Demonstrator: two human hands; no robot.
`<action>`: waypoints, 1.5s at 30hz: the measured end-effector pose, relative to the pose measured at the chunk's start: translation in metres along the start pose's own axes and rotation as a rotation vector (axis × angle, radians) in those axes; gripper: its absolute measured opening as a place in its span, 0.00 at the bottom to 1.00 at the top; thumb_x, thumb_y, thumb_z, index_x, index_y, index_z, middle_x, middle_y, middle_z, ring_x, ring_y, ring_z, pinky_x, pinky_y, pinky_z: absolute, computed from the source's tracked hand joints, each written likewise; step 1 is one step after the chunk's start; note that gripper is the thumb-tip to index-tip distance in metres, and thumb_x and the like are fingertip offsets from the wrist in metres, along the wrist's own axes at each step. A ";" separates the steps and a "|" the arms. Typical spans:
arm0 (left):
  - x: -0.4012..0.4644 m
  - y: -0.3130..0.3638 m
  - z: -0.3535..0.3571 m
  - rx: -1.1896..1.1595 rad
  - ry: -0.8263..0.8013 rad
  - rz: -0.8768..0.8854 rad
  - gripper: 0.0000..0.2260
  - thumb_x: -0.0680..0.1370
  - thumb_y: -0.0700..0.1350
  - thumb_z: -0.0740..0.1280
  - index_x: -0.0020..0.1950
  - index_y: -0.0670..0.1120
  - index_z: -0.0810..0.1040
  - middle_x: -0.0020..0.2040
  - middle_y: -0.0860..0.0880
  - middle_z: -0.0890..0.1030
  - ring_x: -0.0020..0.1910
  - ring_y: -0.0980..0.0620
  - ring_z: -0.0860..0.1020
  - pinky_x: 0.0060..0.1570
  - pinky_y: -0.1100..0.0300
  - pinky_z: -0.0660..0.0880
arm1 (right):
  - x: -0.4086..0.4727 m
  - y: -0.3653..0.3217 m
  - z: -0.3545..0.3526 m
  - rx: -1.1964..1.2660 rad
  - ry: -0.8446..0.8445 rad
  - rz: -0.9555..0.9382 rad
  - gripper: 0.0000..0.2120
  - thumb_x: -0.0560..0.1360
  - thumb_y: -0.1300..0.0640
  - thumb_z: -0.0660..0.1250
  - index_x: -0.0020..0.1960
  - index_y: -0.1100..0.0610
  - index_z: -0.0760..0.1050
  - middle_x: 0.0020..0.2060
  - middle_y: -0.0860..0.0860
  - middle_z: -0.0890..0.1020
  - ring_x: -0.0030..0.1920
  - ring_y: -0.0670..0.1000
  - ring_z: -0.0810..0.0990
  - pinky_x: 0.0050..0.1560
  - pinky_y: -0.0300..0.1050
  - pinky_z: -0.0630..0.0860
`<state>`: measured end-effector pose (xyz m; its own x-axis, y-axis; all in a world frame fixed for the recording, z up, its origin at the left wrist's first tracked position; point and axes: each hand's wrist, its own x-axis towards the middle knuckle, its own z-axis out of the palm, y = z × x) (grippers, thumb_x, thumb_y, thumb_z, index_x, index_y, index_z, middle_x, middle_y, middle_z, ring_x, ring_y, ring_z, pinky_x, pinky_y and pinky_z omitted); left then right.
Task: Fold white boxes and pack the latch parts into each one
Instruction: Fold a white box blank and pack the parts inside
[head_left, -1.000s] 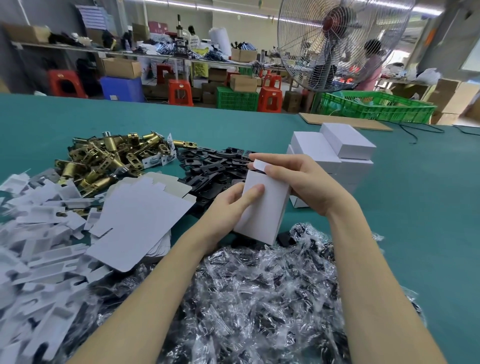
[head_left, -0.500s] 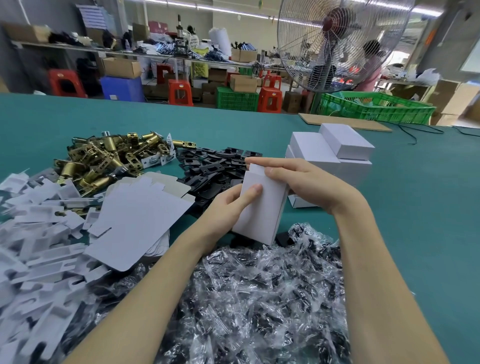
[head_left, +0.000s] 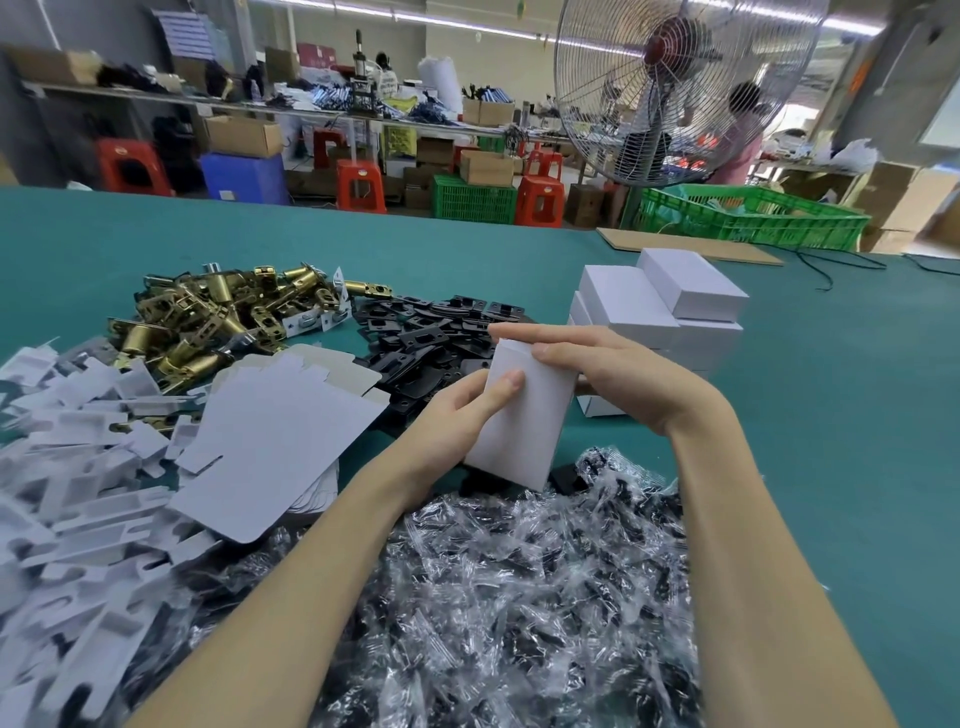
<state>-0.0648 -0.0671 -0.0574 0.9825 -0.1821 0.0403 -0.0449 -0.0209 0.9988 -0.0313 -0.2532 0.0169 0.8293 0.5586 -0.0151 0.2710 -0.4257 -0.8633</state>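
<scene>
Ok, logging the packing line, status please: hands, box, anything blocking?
Left hand and right hand both grip the white box, upright. Top flap closed. Nothing blocking; bagged parts beneath.

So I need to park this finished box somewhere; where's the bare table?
Bare green table lies right of the stacked white boxes, and beyond the brass latches. Crowded: bagged parts nearest you, flat box blanks and black plates left.

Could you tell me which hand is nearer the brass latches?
Left. The left hand grips the box on the side facing the brass latches; the right hand holds its far side.
</scene>
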 end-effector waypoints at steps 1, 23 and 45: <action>0.000 0.001 0.000 0.004 0.005 -0.010 0.17 0.74 0.69 0.64 0.55 0.63 0.82 0.55 0.62 0.85 0.53 0.64 0.82 0.46 0.65 0.75 | 0.001 -0.002 0.000 -0.043 -0.011 0.003 0.17 0.86 0.52 0.58 0.69 0.36 0.77 0.64 0.30 0.78 0.63 0.30 0.75 0.59 0.30 0.70; 0.009 -0.007 -0.003 -0.134 0.097 -0.094 0.12 0.81 0.56 0.67 0.61 0.52 0.79 0.55 0.49 0.85 0.49 0.51 0.85 0.38 0.57 0.80 | 0.015 0.025 0.016 0.118 0.447 -0.053 0.07 0.81 0.49 0.69 0.53 0.42 0.87 0.49 0.46 0.87 0.46 0.47 0.81 0.43 0.52 0.81; 0.013 0.037 -0.002 -0.224 0.123 -0.034 0.08 0.84 0.47 0.65 0.61 0.47 0.78 0.48 0.49 0.84 0.39 0.54 0.83 0.37 0.61 0.81 | 0.004 0.042 0.025 -0.459 0.238 0.497 0.10 0.78 0.56 0.64 0.52 0.62 0.78 0.45 0.56 0.83 0.40 0.54 0.82 0.40 0.47 0.80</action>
<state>-0.0530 -0.0685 -0.0196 0.9980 -0.0635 -0.0035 0.0159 0.1957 0.9805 -0.0284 -0.2508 -0.0316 0.9780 0.0722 -0.1958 -0.0321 -0.8751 -0.4828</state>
